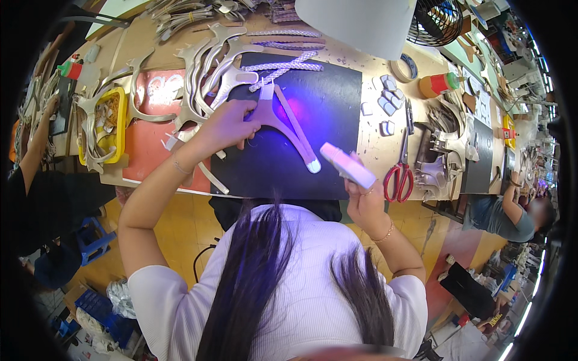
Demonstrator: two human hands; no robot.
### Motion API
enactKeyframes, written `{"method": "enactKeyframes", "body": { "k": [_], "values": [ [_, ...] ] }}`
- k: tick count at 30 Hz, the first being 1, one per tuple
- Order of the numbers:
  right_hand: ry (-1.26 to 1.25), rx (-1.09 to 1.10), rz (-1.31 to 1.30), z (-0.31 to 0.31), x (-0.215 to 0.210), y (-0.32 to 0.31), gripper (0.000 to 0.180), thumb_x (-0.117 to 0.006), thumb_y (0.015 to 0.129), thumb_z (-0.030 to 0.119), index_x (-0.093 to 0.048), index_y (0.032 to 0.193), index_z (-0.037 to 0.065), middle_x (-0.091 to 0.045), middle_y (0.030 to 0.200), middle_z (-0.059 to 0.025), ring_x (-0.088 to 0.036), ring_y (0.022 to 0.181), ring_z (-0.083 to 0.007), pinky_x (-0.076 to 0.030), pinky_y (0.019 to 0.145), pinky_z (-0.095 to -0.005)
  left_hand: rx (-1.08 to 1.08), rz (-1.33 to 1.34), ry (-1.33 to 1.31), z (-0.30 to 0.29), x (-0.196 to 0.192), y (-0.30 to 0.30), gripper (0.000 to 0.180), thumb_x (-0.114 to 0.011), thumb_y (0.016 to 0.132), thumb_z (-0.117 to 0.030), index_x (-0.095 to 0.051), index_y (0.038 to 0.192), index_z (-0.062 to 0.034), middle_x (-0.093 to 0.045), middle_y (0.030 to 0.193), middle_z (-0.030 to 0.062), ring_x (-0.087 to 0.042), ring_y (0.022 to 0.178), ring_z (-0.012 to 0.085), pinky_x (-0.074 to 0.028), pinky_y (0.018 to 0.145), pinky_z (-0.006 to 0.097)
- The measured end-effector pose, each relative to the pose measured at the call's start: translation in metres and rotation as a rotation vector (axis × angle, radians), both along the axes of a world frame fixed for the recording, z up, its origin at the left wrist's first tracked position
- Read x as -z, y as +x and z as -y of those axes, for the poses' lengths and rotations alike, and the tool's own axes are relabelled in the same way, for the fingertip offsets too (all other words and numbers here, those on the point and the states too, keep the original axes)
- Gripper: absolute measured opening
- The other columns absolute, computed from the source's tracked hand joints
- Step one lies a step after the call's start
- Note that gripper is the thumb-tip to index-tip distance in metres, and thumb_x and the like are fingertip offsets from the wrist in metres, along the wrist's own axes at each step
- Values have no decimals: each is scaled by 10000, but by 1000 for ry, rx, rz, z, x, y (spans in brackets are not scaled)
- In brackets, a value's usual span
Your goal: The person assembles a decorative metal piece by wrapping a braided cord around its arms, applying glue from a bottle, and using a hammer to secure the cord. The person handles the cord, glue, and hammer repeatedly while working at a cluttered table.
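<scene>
My left hand (232,123) pinches the edge of a forked, Y-shaped strap piece (268,114) lying over a black mat (259,174). One prong of the piece ends in a whitish tip near the middle of the mat, under a violet glow. At the mat's near right, my right hand (365,201) is closed around a pale, rounded rectangular block (348,165), apart from the strap piece. What kind of block it is, I cannot make out. Braided silvery straps (289,65) lie across the mat's far left part.
Stacked metallic strap pieces (195,72) crowd the left, beside a yellow basket (122,138). Red-handled scissors (398,182), small grey pads (391,99), a tape roll (404,68) and an orange bottle (435,85) lie right. A white lampshade (358,24) overhangs the far edge. Other people sit both sides.
</scene>
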State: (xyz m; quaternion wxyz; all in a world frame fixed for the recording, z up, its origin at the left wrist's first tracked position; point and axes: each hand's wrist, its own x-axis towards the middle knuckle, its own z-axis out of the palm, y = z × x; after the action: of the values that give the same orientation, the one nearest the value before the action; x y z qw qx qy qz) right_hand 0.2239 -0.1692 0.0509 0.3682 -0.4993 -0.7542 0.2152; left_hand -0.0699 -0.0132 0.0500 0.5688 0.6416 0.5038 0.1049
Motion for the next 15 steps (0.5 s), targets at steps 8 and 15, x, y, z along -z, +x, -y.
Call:
{"method": "enactKeyframes", "body": {
  "k": [8,15],
  "values": [
    [-168,208,337,-33,27,11,534,-618,937,133,-486,1452,173,-605,826,-117,-623,689,-317,-518,615,-432,-28,44,-80,8,-12,-1,170,-611,935,-163,-592,908,3,-629,732,58,-570,531,102,-463,496,249],
    [190,317,419,-93,2,2,389,-698,873,150,-667,1260,131,-621,993,-161,-600,958,-323,-491,871,-433,121,8,121,39,-45,-5,210,-641,948,-189,-642,952,22,-673,783,110,-640,630,156,-497,597,296]
  ]
}}
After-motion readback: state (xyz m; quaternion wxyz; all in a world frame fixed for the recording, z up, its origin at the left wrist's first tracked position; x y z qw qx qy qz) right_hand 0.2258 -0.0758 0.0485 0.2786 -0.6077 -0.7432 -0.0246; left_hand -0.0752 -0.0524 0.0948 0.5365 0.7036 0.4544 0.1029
